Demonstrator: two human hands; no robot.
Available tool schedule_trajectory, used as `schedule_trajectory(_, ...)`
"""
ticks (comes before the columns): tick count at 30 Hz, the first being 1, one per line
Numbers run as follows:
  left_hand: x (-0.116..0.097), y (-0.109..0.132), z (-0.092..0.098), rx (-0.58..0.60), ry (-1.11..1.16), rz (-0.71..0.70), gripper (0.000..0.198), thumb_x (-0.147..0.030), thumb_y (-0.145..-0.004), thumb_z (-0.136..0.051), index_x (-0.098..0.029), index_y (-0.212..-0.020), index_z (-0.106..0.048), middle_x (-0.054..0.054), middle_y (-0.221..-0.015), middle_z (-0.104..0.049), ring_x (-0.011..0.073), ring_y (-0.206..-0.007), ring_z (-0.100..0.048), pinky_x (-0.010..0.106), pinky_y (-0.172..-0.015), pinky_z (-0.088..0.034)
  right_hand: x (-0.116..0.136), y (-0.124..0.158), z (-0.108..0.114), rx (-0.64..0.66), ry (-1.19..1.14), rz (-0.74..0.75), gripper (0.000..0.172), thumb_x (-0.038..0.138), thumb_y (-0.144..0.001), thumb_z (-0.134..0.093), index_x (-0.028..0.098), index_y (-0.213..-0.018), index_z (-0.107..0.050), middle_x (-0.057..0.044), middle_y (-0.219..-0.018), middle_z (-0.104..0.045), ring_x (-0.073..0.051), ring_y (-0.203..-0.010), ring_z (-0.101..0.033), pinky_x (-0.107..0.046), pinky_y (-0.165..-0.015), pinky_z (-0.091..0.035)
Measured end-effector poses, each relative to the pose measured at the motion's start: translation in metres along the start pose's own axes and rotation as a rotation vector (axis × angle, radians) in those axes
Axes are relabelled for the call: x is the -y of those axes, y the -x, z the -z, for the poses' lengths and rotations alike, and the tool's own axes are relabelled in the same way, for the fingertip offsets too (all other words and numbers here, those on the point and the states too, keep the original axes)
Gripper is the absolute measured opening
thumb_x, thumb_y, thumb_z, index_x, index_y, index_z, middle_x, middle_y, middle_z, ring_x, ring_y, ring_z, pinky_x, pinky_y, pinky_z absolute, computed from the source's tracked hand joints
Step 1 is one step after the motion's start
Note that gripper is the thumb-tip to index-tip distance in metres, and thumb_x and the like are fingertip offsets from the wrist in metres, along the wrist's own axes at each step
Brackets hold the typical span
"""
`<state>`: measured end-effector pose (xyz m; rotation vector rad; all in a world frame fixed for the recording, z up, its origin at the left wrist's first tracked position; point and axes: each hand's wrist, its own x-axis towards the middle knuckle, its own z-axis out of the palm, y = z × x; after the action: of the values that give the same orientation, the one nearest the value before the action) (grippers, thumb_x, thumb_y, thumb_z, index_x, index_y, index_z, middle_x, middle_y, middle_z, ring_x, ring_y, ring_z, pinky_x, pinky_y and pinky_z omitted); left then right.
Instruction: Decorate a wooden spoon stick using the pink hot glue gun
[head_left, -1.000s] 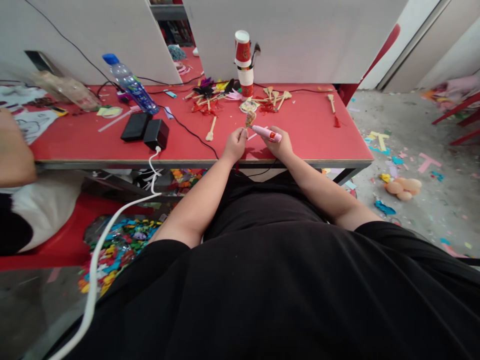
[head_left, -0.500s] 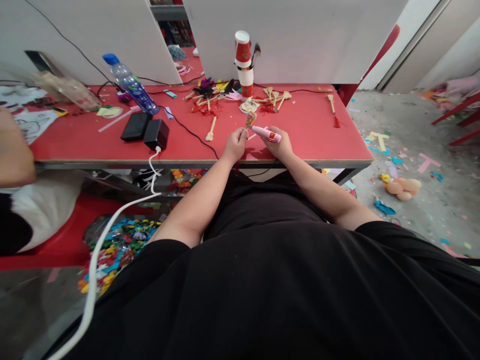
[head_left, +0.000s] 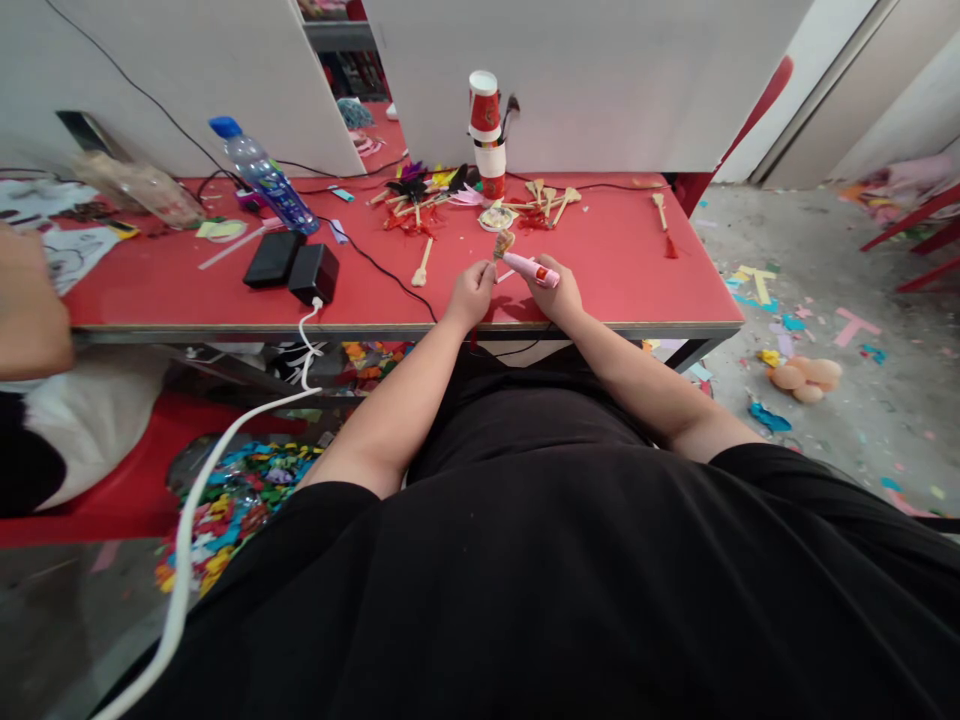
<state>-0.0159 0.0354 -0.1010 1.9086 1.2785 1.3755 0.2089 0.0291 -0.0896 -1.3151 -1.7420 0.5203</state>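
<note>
My left hand (head_left: 473, 292) is closed in a pinch around the lower end of a small wooden stick with a flared, patterned tan head (head_left: 503, 243). Its handle is mostly hidden by the fingers. In my right hand (head_left: 561, 290) is a pink glue gun (head_left: 534, 270), its nozzle pointing left and touching or very close to the stick just below the head. Both hands are over the front of the red table (head_left: 637, 270). Behind them lies a small round dish (head_left: 497, 216) with pale bits on it.
Similar wooden sticks (head_left: 568, 203), feathers (head_left: 411, 185) and stacked paper cups (head_left: 486, 120) stand or lie toward the back. Left are a bottle (head_left: 274, 185), a black box (head_left: 313, 273) with a white cable, and another person's arm (head_left: 30, 300). Scraps litter the floor.
The camera view has tilted very slightly. Both hands, the stick and the glue gun keep almost the same position relative to one another.
</note>
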Motion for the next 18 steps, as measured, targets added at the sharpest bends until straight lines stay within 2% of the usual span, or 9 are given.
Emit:
schedule_trajectory(6, 0.001, 0.000, 0.001, 0.010, -0.024, -0.003, 0.061, -0.077, -0.113, -0.050, -0.024, -0.085, -0.062, 0.004, -0.075, -0.058, 0.0230, -0.075, -0.058, 0.039, -0.078, -0.045, 0.001, 0.000, 0.001, 0.008, 0.002, 0.001, 0.019, 0.043, -0.104, -0.069, 0.028, -0.093, -0.063, -0.001, -0.081, -0.061, -0.024, -0.075, -0.059, -0.037, -0.074, -0.051)
schedule_trajectory(9, 0.002, 0.000, 0.000, 0.012, -0.018, 0.001, 0.059, -0.073, -0.114, -0.052, -0.024, -0.086, -0.063, 0.003, -0.075, -0.058, 0.0227, -0.074, -0.058, 0.039, -0.079, -0.046, -0.001, -0.001, 0.001, 0.005, -0.021, 0.008, 0.019, 0.043, -0.102, -0.074, 0.029, -0.093, -0.064, -0.001, -0.081, -0.062, -0.025, -0.076, -0.059, -0.039, -0.074, -0.052)
schedule_trajectory(14, 0.002, 0.001, -0.001, -0.003, 0.020, -0.004, 0.054, -0.068, -0.115, -0.056, -0.023, -0.084, -0.062, 0.003, -0.076, -0.060, 0.0224, -0.076, -0.059, 0.039, -0.080, -0.047, -0.007, -0.004, 0.000, -0.007, -0.105, 0.023, 0.030, 0.049, -0.101, -0.078, 0.024, -0.090, -0.065, -0.002, -0.081, -0.065, -0.022, -0.078, -0.063, -0.037, -0.077, -0.055)
schedule_trajectory(18, -0.001, 0.002, 0.000, -0.007, 0.035, 0.020, 0.051, -0.064, -0.114, -0.061, -0.023, -0.083, -0.062, 0.003, -0.076, -0.060, 0.0221, -0.077, -0.059, 0.039, -0.081, -0.049, -0.009, -0.005, 0.002, 0.013, -0.180, 0.061, 0.028, 0.047, -0.098, -0.079, 0.023, -0.090, -0.067, -0.003, -0.084, -0.069, -0.022, -0.080, -0.065, -0.038, -0.078, -0.055)
